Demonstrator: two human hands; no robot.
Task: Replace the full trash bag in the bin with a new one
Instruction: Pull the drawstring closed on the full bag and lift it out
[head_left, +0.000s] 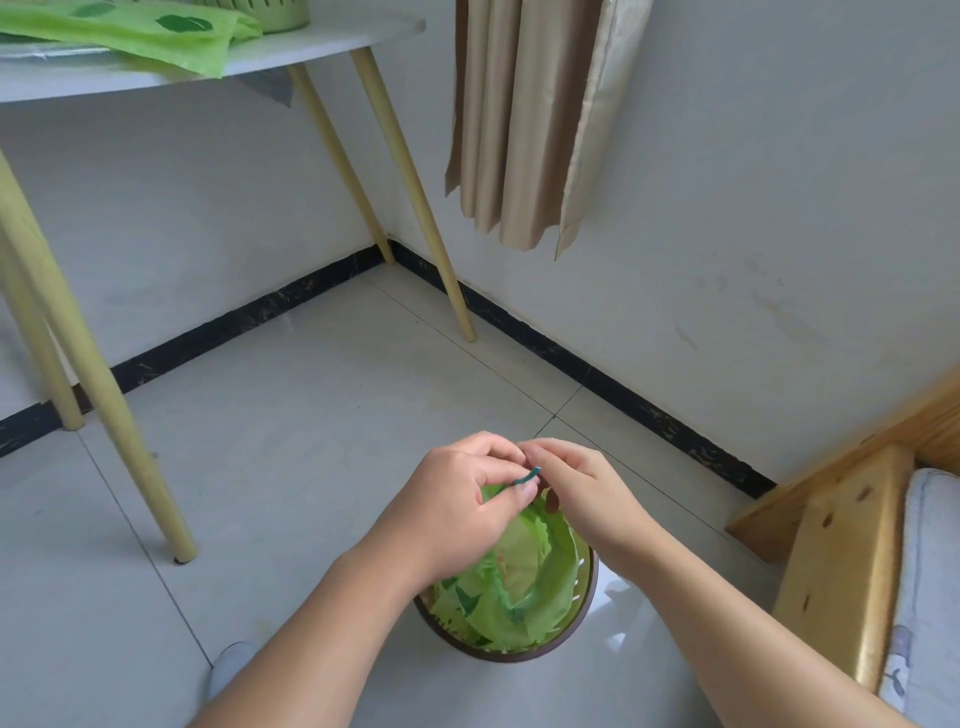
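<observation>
Head view, the only one. The person stands over the bin (582, 618), a small round one on the tiled floor (291, 415), with the green trash bag (524, 566) still seated inside. Its mouth is gathered upward and a dark green drawstring (527, 474) shows between the two hands.

Risks, as a judgement:
- The bag film looks thin and crinkled. A hard pull on the tie could tear the neck or snap the drawstring, so the bag would not close.
- Part of the bag rim still droops over the near edge of the bin. If that side is not gathered in, the knot closes only part of the mouth and contents could spill on lifting.
- The bin looks light. Pulling up on a snug bag could lift or tip the bin with it.
- The knot itself is hidden behind the fingers, so whether it is tied at all cannot be told.

Grip:
- left hand (457, 509): fingers curled closed, thumb and fingertips pinching the gathered bag top and one end of the drawstring.
- right hand (582, 488): fingers also closed in a pinch on the drawstring and bag edge, touching the left hand's fingertips.

The replacement, a flat green bag (135, 36), lies on the white table (311, 52) to the left, well apart from the bin and untouched.
</observation>
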